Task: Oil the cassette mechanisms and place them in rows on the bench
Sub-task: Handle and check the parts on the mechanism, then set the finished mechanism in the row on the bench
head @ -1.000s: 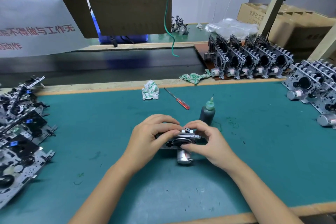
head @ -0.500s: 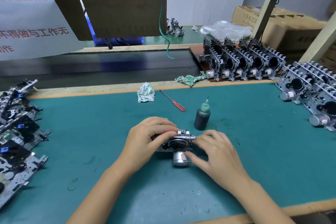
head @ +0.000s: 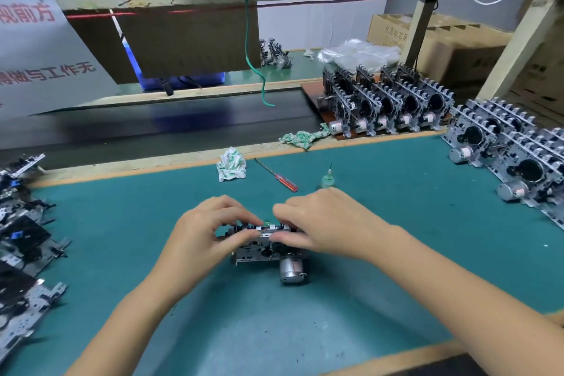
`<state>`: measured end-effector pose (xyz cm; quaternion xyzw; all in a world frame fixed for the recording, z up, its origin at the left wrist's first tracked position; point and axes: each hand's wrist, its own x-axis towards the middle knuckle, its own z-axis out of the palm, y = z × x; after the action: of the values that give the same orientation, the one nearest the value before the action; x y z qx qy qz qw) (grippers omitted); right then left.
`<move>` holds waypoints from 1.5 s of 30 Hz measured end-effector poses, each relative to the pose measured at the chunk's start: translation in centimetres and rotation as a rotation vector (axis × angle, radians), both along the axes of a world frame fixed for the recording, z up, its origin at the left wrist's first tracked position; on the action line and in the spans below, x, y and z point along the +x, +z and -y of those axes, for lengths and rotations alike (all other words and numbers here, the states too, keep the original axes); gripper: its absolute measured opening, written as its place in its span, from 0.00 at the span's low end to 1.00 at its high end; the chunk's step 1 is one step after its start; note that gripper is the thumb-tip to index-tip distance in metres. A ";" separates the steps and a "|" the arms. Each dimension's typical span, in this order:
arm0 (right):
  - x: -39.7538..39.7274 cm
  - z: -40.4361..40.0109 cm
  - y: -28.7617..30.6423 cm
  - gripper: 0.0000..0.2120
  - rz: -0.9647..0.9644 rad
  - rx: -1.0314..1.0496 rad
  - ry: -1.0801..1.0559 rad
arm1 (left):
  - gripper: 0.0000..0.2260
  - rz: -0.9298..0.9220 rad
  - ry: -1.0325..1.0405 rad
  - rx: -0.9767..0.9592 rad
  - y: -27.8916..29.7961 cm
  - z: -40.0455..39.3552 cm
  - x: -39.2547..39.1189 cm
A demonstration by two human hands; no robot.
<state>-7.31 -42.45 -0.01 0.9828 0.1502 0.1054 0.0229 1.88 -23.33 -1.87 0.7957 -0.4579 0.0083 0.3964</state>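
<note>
A metal cassette mechanism (head: 259, 252) with a round silver motor on its near side stands on the green mat in the middle. My left hand (head: 201, 238) grips its left end with curled fingers. My right hand (head: 323, 223) holds its right top edge between thumb and fingers. The green-capped oil bottle (head: 327, 181) stands just behind my right hand, its lower part hidden. Rows of upright mechanisms stand at the right edge (head: 512, 149) and on a brown board (head: 387, 104) at the back right.
A pile of flat mechanisms (head: 21, 247) lies along the left edge. A red-handled screwdriver (head: 279, 176) and a crumpled cloth (head: 231, 164) lie behind my hands, another cloth (head: 300, 137) on the bench's wooden rim. Cardboard boxes (head: 451, 49) stand at the back right.
My right hand has moved from the mechanism's front onto its top right edge, in front of the oil bottle. The camera has shifted, so everything sits further left in view.
</note>
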 end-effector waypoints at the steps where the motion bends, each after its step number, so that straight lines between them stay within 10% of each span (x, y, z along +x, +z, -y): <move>1: 0.3 0.1 0.2 0.18 -0.010 -0.014 0.022 | 0.03 0.035 0.007 0.021 0.0 0.0 -0.1; 20: -19.4 17.1 1.4 0.22 0.181 0.291 -0.674 | 0.11 0.522 -0.588 0.189 5.3 26.6 -11.3; 26: -23.5 22.4 0.0 0.20 0.170 0.250 -1.005 | 0.30 0.616 -0.802 0.428 3.5 33.8 -15.0; 39: -22.9 23.3 0.3 0.13 0.142 -0.195 -1.207 | 0.40 0.614 -0.764 0.587 1.2 35.8 -16.4; 45: -19.6 16.2 1.2 0.09 0.309 0.073 -0.944 | 0.23 0.418 -0.568 0.304 2.6 29.6 -14.5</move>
<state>-26.95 -58.65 1.18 0.9166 -0.3201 0.2331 0.0554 -12.60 -52.94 0.73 0.6681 -0.7269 -0.0078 0.1586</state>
